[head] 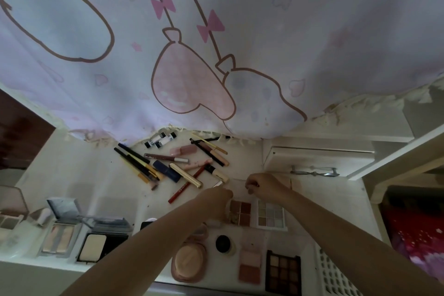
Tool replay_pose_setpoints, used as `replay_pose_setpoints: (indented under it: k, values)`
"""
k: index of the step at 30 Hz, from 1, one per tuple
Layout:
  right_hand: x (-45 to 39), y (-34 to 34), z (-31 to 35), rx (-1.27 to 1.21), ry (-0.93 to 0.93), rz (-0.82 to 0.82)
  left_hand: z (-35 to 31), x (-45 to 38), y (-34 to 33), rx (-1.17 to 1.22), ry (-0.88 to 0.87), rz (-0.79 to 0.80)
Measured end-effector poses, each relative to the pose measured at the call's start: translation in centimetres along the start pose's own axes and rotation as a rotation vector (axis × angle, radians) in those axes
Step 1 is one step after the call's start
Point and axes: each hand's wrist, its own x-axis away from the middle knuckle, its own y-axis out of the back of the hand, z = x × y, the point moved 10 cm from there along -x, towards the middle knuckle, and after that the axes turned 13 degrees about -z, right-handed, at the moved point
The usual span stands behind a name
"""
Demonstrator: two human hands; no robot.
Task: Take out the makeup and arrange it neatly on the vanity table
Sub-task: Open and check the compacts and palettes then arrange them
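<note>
- Two hands: left hand [216, 199], right hand [260, 186].
- Three gridded eyeshadow palettes [283, 271].
- Two open hinged compacts [96, 245].
- Two small dark-capped bottles [159, 140].
- One round powder puff [189, 261].
- One small black jar [223, 243].

A white vanity table [72, 175] carries scattered pencils [141, 163], palettes [271, 214] and compacts [102, 245].

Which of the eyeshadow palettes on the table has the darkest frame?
The black-framed palette at the near edge, filled with brown and tan squares. The pastel palette has a white frame, and the reddish-brown palette beside the left hand looks clear-framed.
</note>
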Motion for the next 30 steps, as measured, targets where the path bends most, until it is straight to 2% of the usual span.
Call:
replay_pose_setpoints:
  k: [4,12,18,20,24,30]
  values:
    - [-0.1,-0.9,-0.2,0.044,0.015,0.061,1.2,0.0,-0.1,-0.164,-0.003,0.005]
    - [-0.6,-0.2,-0.2,0.196,0.090,-0.064,1.0,-0.4,-1.8,-0.350,-0.078,0.058]
    - [0.1,0.3,0.0,0.243,0.169,-0.109,0.6,-0.5,-1.8,-0.397,-0.138,0.068]
    - [0.5,0.8,0.0,0.217,0.171,-0.129,0.8,-0.4,-1.4,-0.318,-0.104,0.045]
    - [1.6,2.7,0.1,0.122,0.161,-0.175,1.5,-0.5,1.5,-0.008,0.019,-0.102]
    - [3.6,7.4,1.4,-0.154,0.139,-0.318,1.8,0.5,8.4,0.491,0.053,-0.431]
